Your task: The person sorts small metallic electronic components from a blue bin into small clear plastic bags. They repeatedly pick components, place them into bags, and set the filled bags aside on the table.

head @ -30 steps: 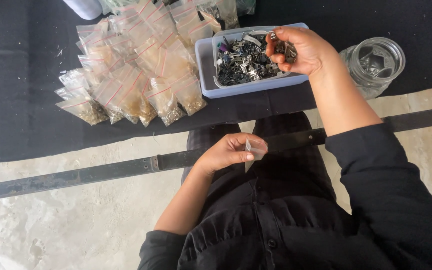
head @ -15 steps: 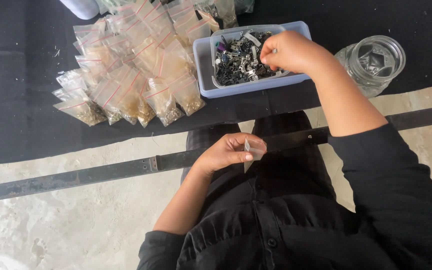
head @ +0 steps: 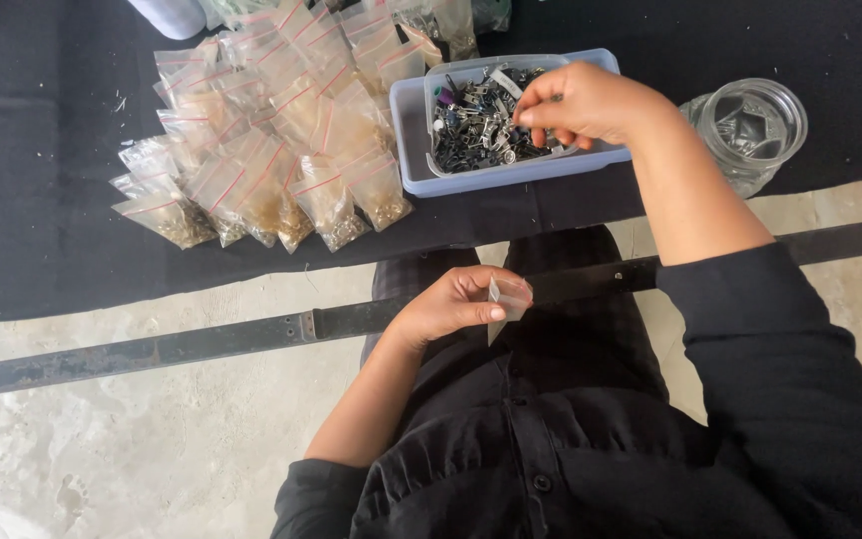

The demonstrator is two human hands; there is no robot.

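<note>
Step in hand, as I judge it: picking small metal parts (head: 481, 125) from the pale blue tray (head: 413, 140) on the bench. Right hand (head: 591, 100) over the tray, fingertips pinched down into the parts; cannot tell if one is caught. Left hand (head: 456, 304) over my lap, grip closed on a small clear bag (head: 506, 299). Filled bags (head: 271, 150) lie left of the tray. Next move calls for one part lifted cleanly and the bag's mouth opened.

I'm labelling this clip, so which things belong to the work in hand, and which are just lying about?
In use:
left hand pinching a small clear bag
right hand reaching into the blue tray of small metal parts

Lying about:
pile of filled clear bags
glass jar
black cloth
</note>
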